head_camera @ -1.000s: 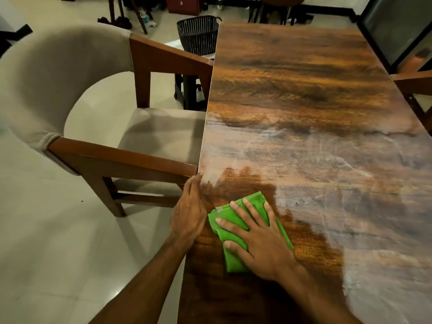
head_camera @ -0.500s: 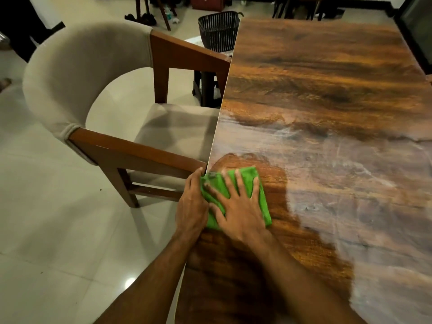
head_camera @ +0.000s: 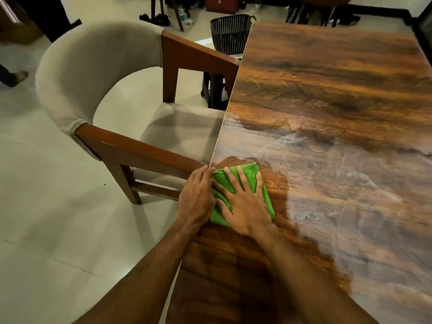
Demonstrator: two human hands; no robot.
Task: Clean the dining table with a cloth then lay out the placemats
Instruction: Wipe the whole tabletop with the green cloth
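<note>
A folded green cloth [head_camera: 263, 181] lies on the brown wooden dining table [head_camera: 332, 94] near its left edge. My right hand [head_camera: 245, 204] presses flat on the cloth with fingers spread. My left hand [head_camera: 197, 197] rests over the table's left edge, fingers straight, touching the cloth's left side. A pale dusty film covers the middle and right of the tabletop; the strip around and behind the cloth looks darker and wiped. No placemats are in view.
A beige upholstered chair with wooden arms [head_camera: 131, 146] stands tucked against the table's left side, its near arm touching the edge by my left hand. A black slatted bin [head_camera: 230, 33] sits on the floor beyond it. A person's foot [head_camera: 16, 77] shows at far left.
My right hand has slid the cloth forward and left along the table edge, widening the wiped patch. My left hand has followed along the edge.
</note>
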